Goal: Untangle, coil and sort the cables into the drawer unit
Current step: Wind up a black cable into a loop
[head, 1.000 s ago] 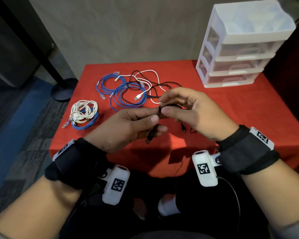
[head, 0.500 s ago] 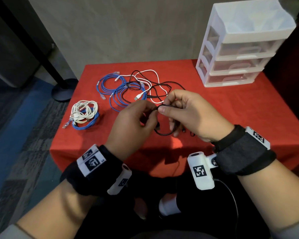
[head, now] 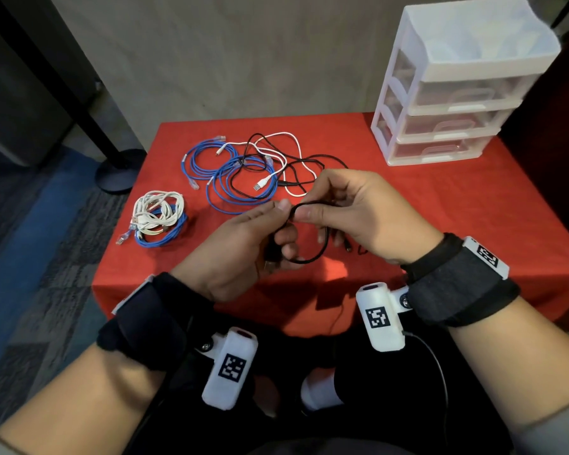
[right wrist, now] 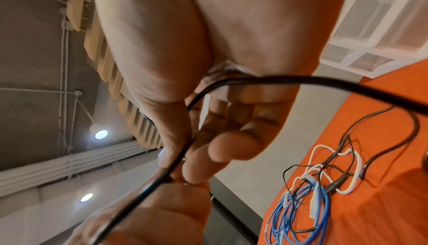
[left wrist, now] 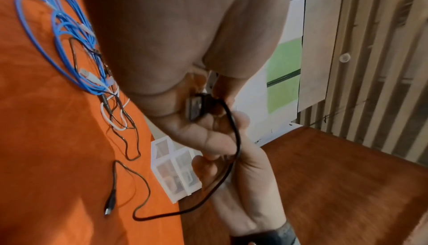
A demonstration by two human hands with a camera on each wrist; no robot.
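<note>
A thin black cable [head: 324, 247] is held above the red table's front edge [head: 211, 300], bent into a small loop. My left hand [head: 281, 226] grips its plug end [left wrist: 195, 109] and the loop in curled fingers. My right hand [head: 309, 208] pinches the cable's top [right wrist: 301, 80] between thumb and fingertips, close against the left thumb. The cable's free end [left wrist: 110, 205] trails on the cloth. The white three-drawer unit [head: 457, 83] stands at the back right with its drawers shut.
A tangle of blue, white and black cables [head: 240, 172] lies mid-table beyond my hands. A coiled white and blue bundle [head: 158, 216] sits at the left. Bare red cloth [head: 457, 208] stretches between my right hand and the drawer unit.
My left hand rolled over and back while both hands stayed together. The black cable went from a short straight piece to a hanging loop between the hands.
</note>
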